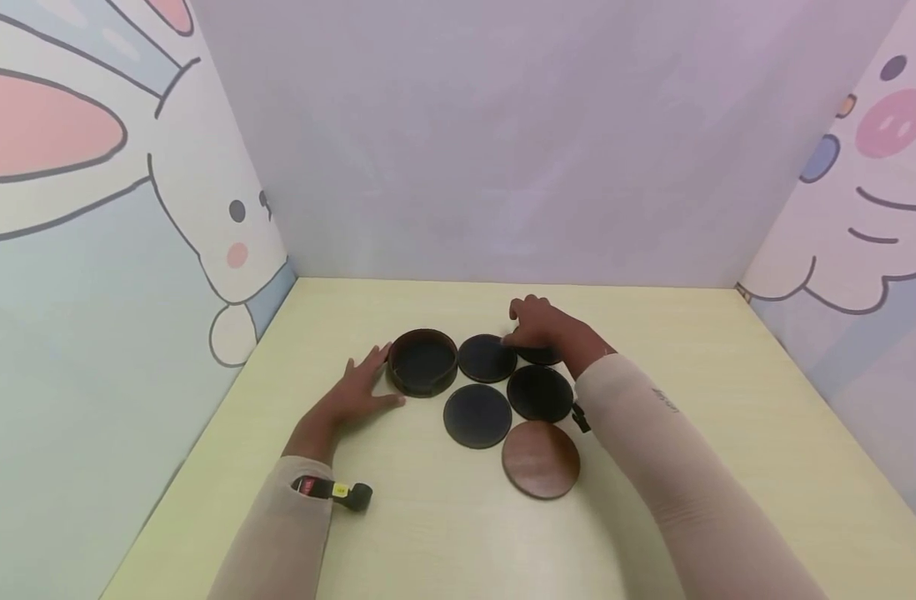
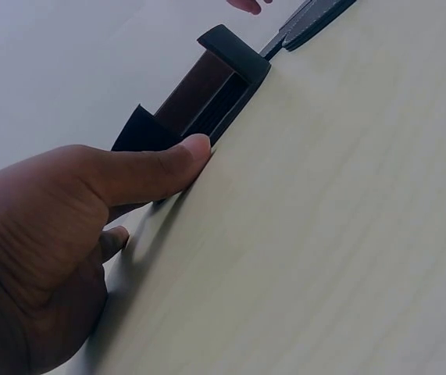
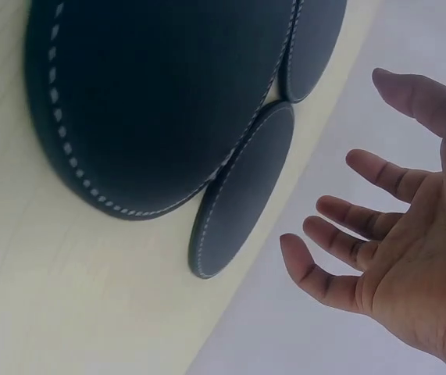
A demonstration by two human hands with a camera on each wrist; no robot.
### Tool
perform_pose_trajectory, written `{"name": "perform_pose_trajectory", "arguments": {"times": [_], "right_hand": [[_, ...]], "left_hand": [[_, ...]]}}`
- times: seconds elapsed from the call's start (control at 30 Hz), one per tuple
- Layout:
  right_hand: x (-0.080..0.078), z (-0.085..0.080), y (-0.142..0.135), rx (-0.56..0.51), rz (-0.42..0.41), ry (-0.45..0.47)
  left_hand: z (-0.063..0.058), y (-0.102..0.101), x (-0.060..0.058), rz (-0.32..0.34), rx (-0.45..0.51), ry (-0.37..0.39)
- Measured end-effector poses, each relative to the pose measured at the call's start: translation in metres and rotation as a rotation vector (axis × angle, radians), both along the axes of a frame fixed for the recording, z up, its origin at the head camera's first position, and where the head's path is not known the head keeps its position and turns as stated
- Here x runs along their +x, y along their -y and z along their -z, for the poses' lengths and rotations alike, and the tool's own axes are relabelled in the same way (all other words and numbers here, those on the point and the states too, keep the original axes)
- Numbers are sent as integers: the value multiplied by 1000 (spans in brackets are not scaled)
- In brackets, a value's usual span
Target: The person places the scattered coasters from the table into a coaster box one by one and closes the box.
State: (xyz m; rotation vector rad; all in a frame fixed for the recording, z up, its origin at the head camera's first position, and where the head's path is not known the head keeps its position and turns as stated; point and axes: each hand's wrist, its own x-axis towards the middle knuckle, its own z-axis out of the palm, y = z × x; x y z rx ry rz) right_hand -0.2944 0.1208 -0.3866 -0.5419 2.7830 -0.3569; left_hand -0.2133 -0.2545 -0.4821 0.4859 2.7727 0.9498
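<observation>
While left fingers [image 1: 371, 361] spread beside the holder [image 2: 236, 55], right fingers [image 3: 393, 176] splay empty near coasters [image 1: 478, 415], sleeve lettering [image 1: 665, 400] illegible.

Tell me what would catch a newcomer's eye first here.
The big cartoon rabbit on the left wall would probably draw the eye first, opposite a pink-snouted cartoon animal on the right wall. On the table, the one brown disc stands out, lying nearer than four dark discs. The left hand is at the side of a round dark holder; the right hand partly hides a far dark disc.
</observation>
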Motion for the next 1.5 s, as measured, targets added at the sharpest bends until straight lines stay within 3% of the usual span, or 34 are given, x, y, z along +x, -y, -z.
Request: {"name": "perform_pose_trajectory", "arguments": {"times": [0.27,0.67,1.5], "right_hand": [[1,4,-13,53,31,27],[0,11,-27,34,66,89],[-7,25,-26,14,60,96]], "left_hand": [[0,1,3,-13,-9,4],[1,1,3,-16,-23,5],[0,0,0,-3,-28,2]]}}
